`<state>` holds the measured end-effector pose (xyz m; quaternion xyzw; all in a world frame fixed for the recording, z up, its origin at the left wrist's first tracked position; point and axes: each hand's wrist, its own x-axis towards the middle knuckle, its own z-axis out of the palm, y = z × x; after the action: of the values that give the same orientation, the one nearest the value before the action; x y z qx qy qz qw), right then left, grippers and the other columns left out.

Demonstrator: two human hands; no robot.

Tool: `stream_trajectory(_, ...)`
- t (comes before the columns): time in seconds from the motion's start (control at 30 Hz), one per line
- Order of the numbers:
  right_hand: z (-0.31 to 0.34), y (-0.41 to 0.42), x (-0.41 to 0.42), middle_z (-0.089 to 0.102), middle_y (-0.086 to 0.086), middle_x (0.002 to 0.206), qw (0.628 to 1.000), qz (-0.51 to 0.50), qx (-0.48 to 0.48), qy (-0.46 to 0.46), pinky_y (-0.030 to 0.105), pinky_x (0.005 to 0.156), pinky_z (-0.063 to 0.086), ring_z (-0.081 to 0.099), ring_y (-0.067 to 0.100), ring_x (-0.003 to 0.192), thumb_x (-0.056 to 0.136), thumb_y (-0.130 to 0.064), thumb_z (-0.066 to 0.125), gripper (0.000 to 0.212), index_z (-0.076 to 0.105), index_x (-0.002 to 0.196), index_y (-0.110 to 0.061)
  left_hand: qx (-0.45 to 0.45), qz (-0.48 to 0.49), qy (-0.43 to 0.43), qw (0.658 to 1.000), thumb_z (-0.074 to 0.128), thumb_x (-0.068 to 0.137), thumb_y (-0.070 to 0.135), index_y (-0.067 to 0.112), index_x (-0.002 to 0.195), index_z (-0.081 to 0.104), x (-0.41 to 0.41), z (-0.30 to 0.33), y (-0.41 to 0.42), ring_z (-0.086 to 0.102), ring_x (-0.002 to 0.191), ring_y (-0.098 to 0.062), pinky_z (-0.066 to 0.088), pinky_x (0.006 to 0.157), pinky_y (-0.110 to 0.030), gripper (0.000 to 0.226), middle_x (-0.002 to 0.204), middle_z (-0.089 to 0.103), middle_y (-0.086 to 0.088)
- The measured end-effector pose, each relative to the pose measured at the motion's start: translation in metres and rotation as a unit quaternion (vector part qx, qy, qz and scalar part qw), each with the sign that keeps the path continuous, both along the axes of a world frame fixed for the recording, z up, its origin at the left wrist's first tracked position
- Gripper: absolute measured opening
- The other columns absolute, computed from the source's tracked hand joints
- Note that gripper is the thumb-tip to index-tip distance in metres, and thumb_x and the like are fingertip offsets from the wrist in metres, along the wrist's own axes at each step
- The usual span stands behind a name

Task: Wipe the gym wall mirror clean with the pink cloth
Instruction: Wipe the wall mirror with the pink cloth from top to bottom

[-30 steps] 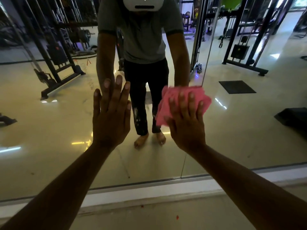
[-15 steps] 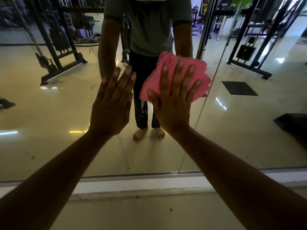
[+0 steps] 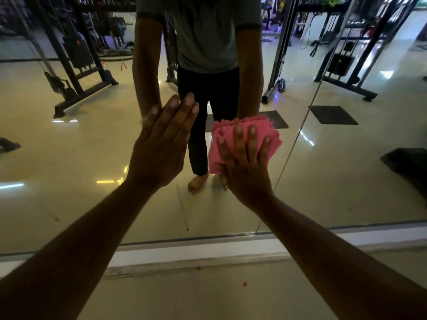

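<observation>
Here the right hand lies flat with fingers spread, pressing the bunched pink cloth against the mirror. Just beside it, the left hand rests flat and empty on the glass, fingers together.

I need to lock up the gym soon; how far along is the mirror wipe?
Mid-job. The right hand presses the pink cloth flat on the mirror; the left hand braces beside it. Streaks low on the glass remain.
</observation>
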<state>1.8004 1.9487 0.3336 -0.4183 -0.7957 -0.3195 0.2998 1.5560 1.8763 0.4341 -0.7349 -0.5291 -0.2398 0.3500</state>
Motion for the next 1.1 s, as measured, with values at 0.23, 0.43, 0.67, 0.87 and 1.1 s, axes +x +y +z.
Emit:
stream_trajectory(0.23, 0.056, 0.002, -0.043, 0.013, 0.031, 0.177, 0.968, -0.051, -0.034, 0.242, 0.077, 0.130, 0.007, 0.013, 0.058, 0.163, 0.114, -0.061, 0.042, 0.081, 0.015, 0.171, -0.011, 0.006, -0.002, -0.027, 1.000, 0.041, 0.117, 0.020, 0.011, 0.173, 0.019, 0.005, -0.009, 0.006, 0.010, 0.168, -0.032, 0.016, 0.135, -0.057, 0.061, 0.181, 0.014, -0.011)
stream_trajectory(0.43, 0.008, 0.000, 0.007, 0.012, 0.024, 0.179, 0.995, 0.000, -0.035, 0.094, 0.077, 0.128, 0.018, 0.008, 0.049, 0.166, 0.112, -0.060, 0.053, 0.085, 0.015, 0.173, -0.016, 0.007, 0.019, -0.049, 0.999, 0.041, 0.116, 0.018, 0.013, 0.174, 0.016, 0.012, -0.015, 0.006, 0.006, 0.169, -0.032, 0.014, 0.135, -0.058, 0.063, 0.182, 0.012, -0.010)
stream_trajectory(0.67, 0.024, -0.008, -0.039, 0.019, 0.031, 0.176, 0.972, -0.034, -0.055, 0.227, 0.079, 0.126, 0.019, 0.018, 0.057, 0.162, 0.111, -0.066, 0.046, 0.087, 0.015, 0.170, -0.010, 0.007, 0.018, -0.047, 0.999, 0.041, 0.116, 0.018, 0.013, 0.174, 0.016, 0.012, -0.013, 0.005, 0.006, 0.169, -0.031, 0.014, 0.135, -0.056, 0.063, 0.182, 0.011, -0.010)
stream_trajectory(0.87, 0.038, -0.003, -0.026, 0.014, 0.028, 0.179, 0.965, -0.038, -0.075, 0.248, 0.077, 0.129, 0.013, 0.011, 0.053, 0.166, 0.113, -0.063, 0.039, 0.082, 0.010, 0.172, -0.014, 0.004, 0.014, -0.040, 0.999, 0.041, 0.116, 0.019, 0.014, 0.174, 0.015, 0.009, -0.013, 0.003, 0.004, 0.169, -0.031, 0.012, 0.135, -0.056, 0.063, 0.182, 0.010, -0.009)
stream_trajectory(1.1, -0.015, 0.001, 0.030, 0.014, 0.021, 0.179, 0.998, 0.038, -0.036, 0.029, 0.079, 0.125, 0.024, 0.020, 0.052, 0.164, 0.111, -0.059, 0.056, 0.094, -0.002, 0.175, -0.023, 0.022, 0.024, -0.086, 0.996, 0.041, 0.118, 0.023, 0.011, 0.173, 0.018, 0.026, -0.022, 0.003, 0.008, 0.168, -0.034, 0.016, 0.134, -0.060, 0.061, 0.181, 0.012, -0.012)
